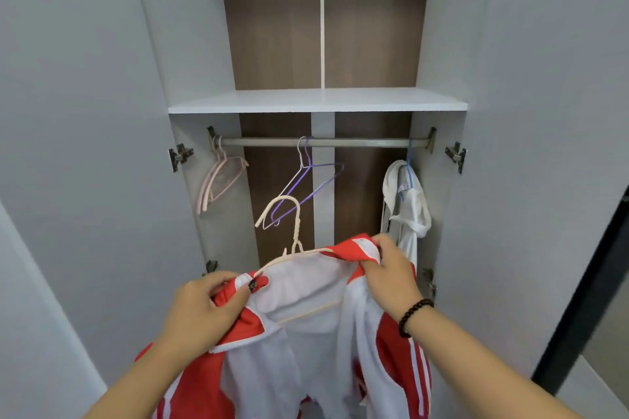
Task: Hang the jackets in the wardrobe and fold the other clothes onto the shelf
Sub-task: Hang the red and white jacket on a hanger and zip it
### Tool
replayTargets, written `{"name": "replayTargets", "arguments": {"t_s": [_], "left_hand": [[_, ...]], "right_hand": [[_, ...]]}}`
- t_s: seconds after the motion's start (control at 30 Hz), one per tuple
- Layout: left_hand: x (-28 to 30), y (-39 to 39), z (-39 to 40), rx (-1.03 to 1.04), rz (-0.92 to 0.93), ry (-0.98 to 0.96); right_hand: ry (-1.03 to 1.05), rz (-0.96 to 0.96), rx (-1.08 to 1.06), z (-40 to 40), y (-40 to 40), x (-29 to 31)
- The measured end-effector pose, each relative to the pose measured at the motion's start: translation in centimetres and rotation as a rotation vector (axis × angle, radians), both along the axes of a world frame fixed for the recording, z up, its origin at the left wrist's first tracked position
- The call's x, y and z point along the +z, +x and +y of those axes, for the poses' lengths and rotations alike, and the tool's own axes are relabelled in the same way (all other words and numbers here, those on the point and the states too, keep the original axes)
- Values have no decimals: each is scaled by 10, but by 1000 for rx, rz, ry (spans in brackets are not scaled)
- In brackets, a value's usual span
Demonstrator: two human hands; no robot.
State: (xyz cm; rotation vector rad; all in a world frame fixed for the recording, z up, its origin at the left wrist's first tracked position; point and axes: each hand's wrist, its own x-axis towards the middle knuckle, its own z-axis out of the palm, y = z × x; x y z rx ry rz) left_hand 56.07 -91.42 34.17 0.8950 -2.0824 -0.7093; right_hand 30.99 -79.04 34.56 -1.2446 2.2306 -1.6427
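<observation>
A red and white jacket (306, 343) hangs open in front of me, its white lining facing me, on a cream hanger (295, 235) whose hook points up and left. My left hand (204, 309) grips the jacket's left collar edge. My right hand (391, 269) grips the right collar edge over the hanger's shoulder. The jacket is held below the wardrobe rail (320, 142), apart from it. The white shelf (316, 100) sits above the rail.
On the rail hang pink hangers (218, 180) at the left, a white and a purple hanger (306, 180) in the middle, and a white garment (406, 207) on a blue hanger at the right. Both wardrobe doors (78, 146) stand open at my sides.
</observation>
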Motion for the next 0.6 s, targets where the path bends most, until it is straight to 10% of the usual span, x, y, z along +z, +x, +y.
{"name": "replayTargets", "arguments": {"t_s": [0.27,0.43,0.6], "left_hand": [[-2,-59,15,-45,110,-43],[14,-76,-4,-116,135,-80],[22,-97,-34,-207,109,-94]], "right_hand": [[134,305,337,44,22,4],[79,461,-144,61,-37,11],[210,478,-27,41,-66,2]]}}
